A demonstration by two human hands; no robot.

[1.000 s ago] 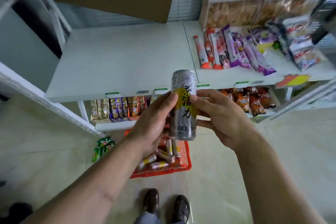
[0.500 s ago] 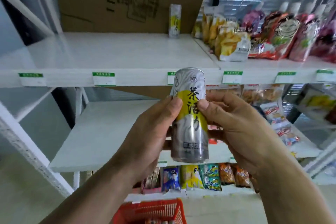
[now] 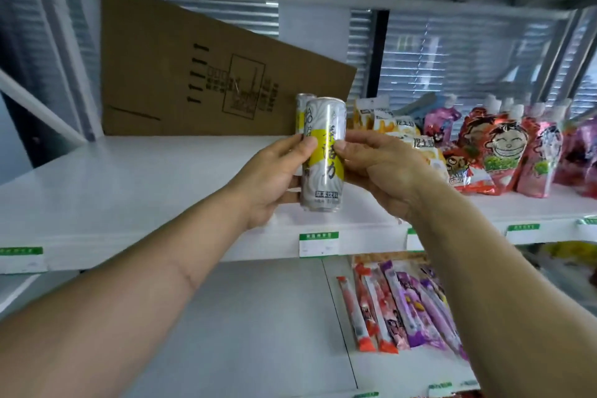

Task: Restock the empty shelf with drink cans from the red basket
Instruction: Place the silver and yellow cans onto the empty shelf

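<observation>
Silver-grey can (image 3: 323, 152) with yellow band, black characters; white shelf (image 3: 129, 178); brown cardboard (image 3: 181, 81).

"草本饮料" on the can (image 3: 323, 152)

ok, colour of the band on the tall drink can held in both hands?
Yellow band with dark characters on the silver-grey tall drink can; head view.
</observation>
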